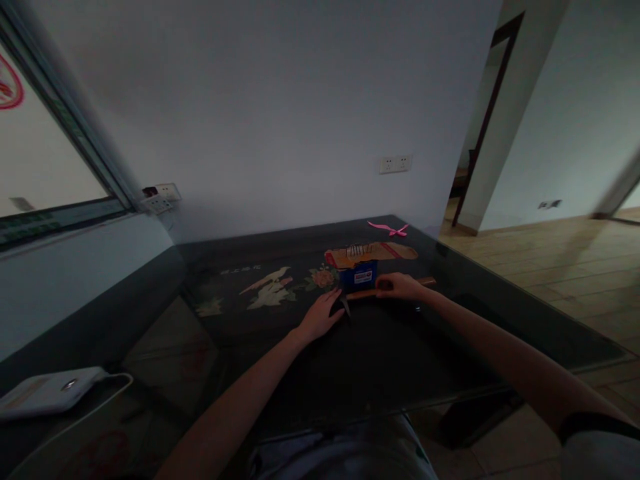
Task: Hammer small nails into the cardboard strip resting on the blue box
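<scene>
My left hand (325, 315) rests on the dark table with its fingers stretched forward and the thumb apart. Its fingertips are near the left corner of a blue box (357, 276) with a white label. A dark, pointed, blade-like thing (347, 307) lies by the thumb; its other end is hidden. My right hand (399, 287) is closed, fingers curled in a pinch on a thin brown strip (363, 294) in front of the box. Behind and above the box is a shoe-sole-shaped cardboard piece (395, 251) with dark lace-like lines across it.
A pink ribbon (393, 231) lies at the table's far right. The glossy tabletop (300, 373) bears a bird and flower picture (273, 287). At the near left is a white device (55, 392) with a cable. A wall with sockets (395, 164) stands behind.
</scene>
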`<state>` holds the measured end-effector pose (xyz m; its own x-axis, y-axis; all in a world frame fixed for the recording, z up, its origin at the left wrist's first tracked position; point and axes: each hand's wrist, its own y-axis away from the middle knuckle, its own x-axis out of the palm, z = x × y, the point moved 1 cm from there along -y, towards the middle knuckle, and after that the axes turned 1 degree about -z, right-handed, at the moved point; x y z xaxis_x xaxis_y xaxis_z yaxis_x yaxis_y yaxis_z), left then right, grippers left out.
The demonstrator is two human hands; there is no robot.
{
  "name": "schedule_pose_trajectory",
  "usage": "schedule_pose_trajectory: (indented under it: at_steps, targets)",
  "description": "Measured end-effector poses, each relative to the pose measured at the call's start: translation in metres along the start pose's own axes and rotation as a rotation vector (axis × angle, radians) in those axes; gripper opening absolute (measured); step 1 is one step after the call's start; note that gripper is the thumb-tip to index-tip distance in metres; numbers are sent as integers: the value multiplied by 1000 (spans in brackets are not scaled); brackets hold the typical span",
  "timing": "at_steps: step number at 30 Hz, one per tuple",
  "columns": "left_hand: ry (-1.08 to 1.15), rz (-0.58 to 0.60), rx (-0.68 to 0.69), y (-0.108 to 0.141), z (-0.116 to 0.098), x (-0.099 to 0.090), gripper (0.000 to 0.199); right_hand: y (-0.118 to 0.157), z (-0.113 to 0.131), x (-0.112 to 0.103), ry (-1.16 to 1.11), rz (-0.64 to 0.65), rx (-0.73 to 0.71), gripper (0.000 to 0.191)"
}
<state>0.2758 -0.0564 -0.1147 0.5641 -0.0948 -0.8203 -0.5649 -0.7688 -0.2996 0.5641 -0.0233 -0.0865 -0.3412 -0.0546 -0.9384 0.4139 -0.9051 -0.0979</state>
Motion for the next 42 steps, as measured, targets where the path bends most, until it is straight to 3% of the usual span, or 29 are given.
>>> schedule_pose_trajectory:
  at_steps: [20,28,32,36,39,42]
  targets:
    - [-92,4,1,0,0,2,59,-9,-9,15,16,-90,-98,33]
    - [9,-22,-4,1,-2,2,58,0,0,17,25,-183,-109,32]
    - [150,-96,-25,3,-2,-2,54,13,20,8,70,-391,-51,27]
    - [390,-232,-128,1,1,-13,37,20,58,-1,-46,-538,-58,18]
    - [794,-320,-323,-5,-1,-24,27,14,102,2,-223,-528,-155,19]
    - [1275,-408,-446,-10,-12,-31,34,-2,155,17,-418,-536,-246,23]
